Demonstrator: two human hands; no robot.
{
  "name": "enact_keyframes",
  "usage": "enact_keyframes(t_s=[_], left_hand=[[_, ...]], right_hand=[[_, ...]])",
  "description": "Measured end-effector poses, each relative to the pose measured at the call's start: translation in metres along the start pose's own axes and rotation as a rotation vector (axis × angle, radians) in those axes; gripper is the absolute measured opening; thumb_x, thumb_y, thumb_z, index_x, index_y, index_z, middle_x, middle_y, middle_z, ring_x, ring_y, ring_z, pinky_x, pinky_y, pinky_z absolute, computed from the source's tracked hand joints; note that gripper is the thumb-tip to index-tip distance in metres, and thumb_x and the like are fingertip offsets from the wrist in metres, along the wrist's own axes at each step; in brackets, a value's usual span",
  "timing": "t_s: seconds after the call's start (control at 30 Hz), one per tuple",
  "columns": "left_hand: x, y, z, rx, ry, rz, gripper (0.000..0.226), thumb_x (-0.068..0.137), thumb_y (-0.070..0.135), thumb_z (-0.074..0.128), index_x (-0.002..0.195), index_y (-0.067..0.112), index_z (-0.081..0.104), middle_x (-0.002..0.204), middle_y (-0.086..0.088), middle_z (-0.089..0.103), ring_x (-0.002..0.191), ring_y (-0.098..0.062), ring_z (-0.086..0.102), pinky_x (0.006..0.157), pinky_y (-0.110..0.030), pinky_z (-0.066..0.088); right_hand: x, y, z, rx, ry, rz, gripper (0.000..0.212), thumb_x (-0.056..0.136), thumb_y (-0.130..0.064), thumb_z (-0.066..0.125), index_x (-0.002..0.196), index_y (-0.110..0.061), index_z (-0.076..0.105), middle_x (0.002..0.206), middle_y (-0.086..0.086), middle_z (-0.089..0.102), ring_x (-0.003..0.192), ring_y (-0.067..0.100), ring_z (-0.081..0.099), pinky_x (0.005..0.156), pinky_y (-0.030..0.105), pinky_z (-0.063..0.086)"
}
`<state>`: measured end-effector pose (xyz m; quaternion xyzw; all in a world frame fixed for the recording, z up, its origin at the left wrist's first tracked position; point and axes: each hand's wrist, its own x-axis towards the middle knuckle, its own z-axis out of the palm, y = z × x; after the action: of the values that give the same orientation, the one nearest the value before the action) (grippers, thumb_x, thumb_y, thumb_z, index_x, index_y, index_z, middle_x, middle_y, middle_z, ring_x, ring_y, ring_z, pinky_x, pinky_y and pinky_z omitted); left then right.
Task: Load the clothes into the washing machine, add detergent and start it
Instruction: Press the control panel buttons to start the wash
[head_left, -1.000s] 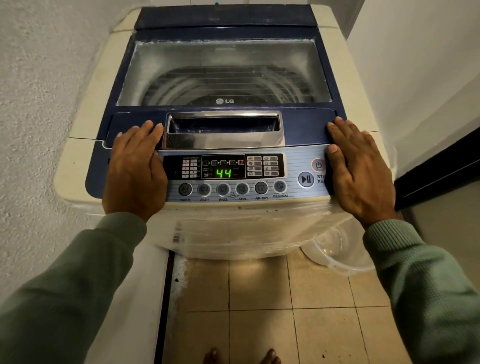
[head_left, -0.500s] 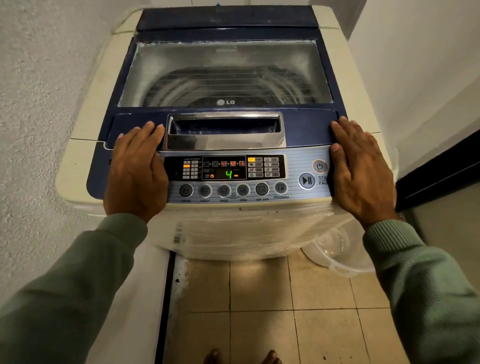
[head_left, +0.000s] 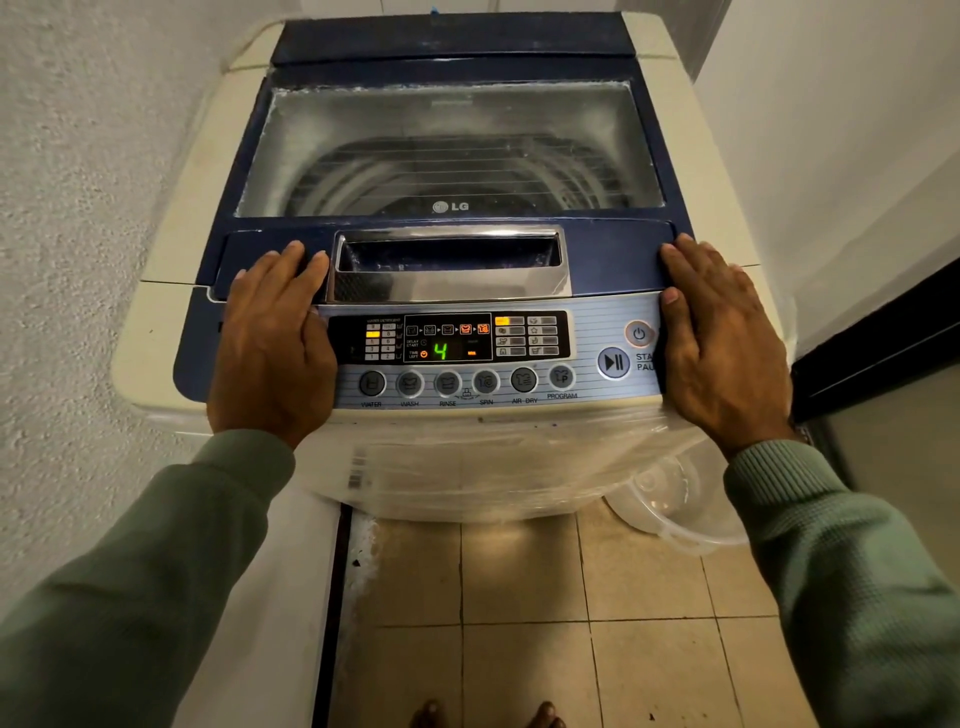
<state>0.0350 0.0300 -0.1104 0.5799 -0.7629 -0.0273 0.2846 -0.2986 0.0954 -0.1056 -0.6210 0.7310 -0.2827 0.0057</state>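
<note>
Blue-lidded washing machine (head_left: 452, 47) shut, drum contents unclear; left hand (head_left: 272, 343) and right hand (head_left: 722, 338) flat, fingers released

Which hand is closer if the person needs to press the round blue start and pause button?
The right hand. It lies flat on the panel's right end, right beside the round blue start/pause button. The left hand lies flat on the far left end, beyond the row of grey round buttons.

display (head_left: 441, 352): 44 a second ago | now a lone green 4 | more panel lights lit
</note>
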Motion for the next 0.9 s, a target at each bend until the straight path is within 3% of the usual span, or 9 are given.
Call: enact_keyframes(t_s=[0.67,0.9], left_hand=[[-0.0001,0.0006,-0.0004,0.0,-0.002,-0.002,0.048,0.097,0.017,0.028,0.139,0.0,0.045,0.144,-0.022,0.045,0.138,-0.037,0.036,0.118,-0.051,0.019],[-0.0001,0.0005,0.0001,0.003,-0.006,-0.007,0.048,0.097,0.017,0.029,0.139,0.001,0.045,0.144,-0.021,0.045,0.138,-0.037,0.036,0.118,-0.052,0.019]], right_hand=[[-0.0002,-0.0023,-0.0028,0.019,-0.013,0.016,0.05,0.1,-0.032,0.03,0.146,-0.015,0.042,0.154,0.003,0.035,0.144,0.016,0.028,0.12,0.034,0.015],[-0.0028,-0.0037,-0.0081,-0.027,-0.102,-0.012,0.073,0.091,-0.057,0.031,0.15,-0.014,0.032,0.158,0.004,0.026,0.147,0.017,0.021,0.121,0.036,0.011]])
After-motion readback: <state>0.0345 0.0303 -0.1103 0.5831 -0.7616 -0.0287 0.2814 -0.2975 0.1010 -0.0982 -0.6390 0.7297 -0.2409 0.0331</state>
